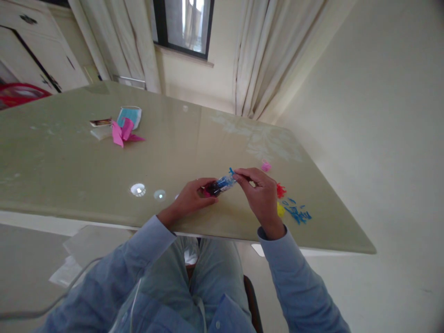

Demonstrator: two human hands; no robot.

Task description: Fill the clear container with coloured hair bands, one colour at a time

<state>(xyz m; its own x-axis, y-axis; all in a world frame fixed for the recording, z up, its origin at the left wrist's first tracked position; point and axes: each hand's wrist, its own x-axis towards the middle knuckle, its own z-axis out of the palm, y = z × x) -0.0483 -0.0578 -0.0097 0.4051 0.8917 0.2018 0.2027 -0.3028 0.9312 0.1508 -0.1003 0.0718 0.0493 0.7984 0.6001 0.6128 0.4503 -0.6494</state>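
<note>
My left hand [193,198] is wrapped around a small clear bottle [222,185], tilted with its mouth toward the right. Dark and blue contents show through its wall, and a bit of pink shows near its base. At the mouth, my right hand [257,192] pinches small blue strips [231,171] between thumb and fingertips; the strips poke up there. Just right of that hand lie a pile of loose blue strips [299,213], a red bundle [280,190], a yellow bundle [280,210] partly hidden by the hand, and a pink bundle [266,166].
A glossy table [194,138] spreads under my hands, its front edge near my lap. Far left on it are a pink folded-paper figure [125,132], a blue face mask [131,115] and a small card [100,122]. A wall [381,138] stands on the right.
</note>
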